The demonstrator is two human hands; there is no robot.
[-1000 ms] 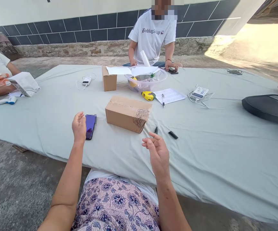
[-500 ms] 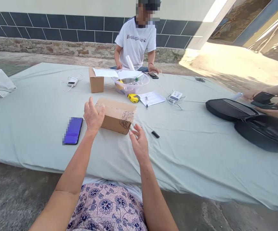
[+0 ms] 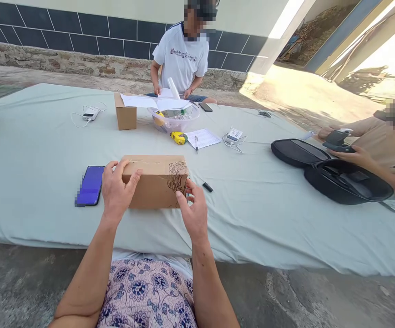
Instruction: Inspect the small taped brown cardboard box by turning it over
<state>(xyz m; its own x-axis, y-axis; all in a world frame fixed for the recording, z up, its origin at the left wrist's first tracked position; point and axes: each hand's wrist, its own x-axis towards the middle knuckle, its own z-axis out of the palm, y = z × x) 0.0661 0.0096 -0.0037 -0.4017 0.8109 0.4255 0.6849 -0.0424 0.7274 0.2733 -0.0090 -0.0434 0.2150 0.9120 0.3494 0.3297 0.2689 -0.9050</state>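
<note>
A closed brown cardboard box sits in front of me on the cloth-covered table, its right end marked with black scribbles. My left hand grips the box's left end, thumb against the front and fingers over the top and side. At the opposite end, my right hand is closed on the scribbled corner, its fingertips partly hidden behind the edge. A smartphone with a blue screen lies just left of my left hand. Beyond my right hand rests a short black pen cap or similar piece.
Farther back are a small carton, a plastic basket under papers, a yellow tape measure, a sheet with a pen and two white cabled devices. One person sits opposite; another at right handles a black device above an open black case.
Both hands have closed on the box ends, where they were apart before. The box has come nearer and turned squarer to me. The view has shifted rightward.
</note>
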